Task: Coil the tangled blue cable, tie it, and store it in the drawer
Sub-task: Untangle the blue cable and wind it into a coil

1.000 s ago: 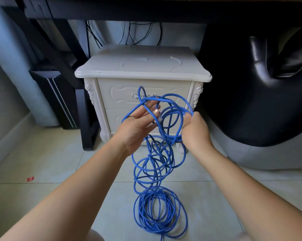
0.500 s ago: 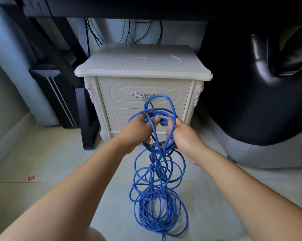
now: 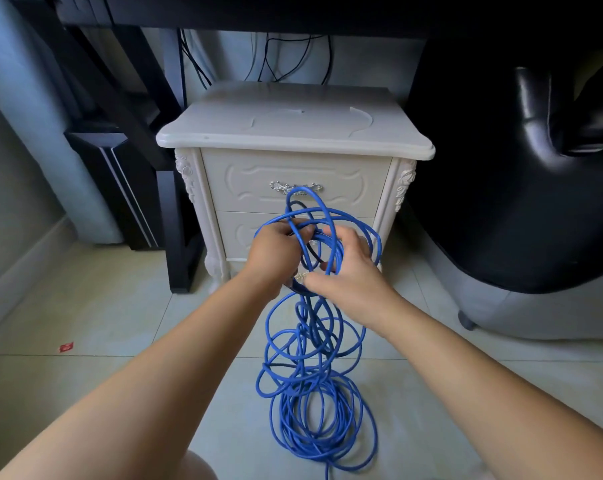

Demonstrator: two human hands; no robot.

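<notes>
Both hands up at the gathered top of the cable (image 3: 314, 341); left hand (image 3: 276, 252) fisted round a bunch of loops, right hand (image 3: 348, 271) spread half-open beside it, fingers hooked through the same loops, thumb near a pale plug; most of the cable strung straight down from that grip to a loose heap on the floor (image 3: 102, 306), long axis vertical, below and nearer the body; right hand likely freer to draw up the next length; drawer (image 3: 244, 188) shut, just behind the hands.
</notes>
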